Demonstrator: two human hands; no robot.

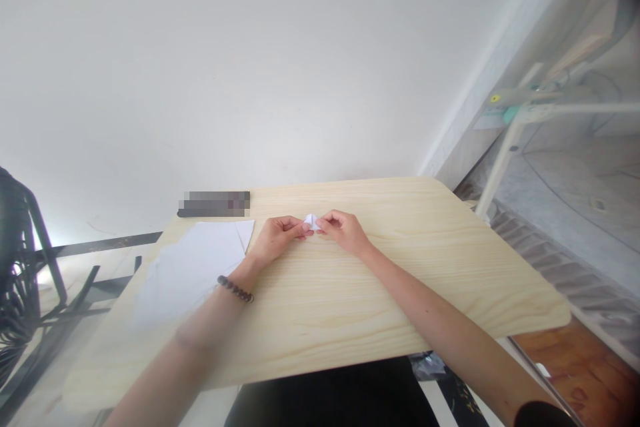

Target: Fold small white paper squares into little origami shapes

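Between my two hands is a small piece of folded white paper [313, 220], coming to a point at its top with a crease down the middle. My left hand [281, 235], a beaded bracelet on its wrist, pinches the paper's left side between thumb and fingers. From the right, my right hand [344, 229] pinches the other side. Both are held just over the wooden table [400, 267], and the fingers cover the paper's lower edges. Left of my left hand lies a spread of white paper sheets [200, 260].
A dark, pixelated oblong object [215, 204] lies at the table's back left, near the white wall [280, 67]. On the left stands a black chair [35, 247]. A white metal frame [505, 153] rises beyond the table's right edge.
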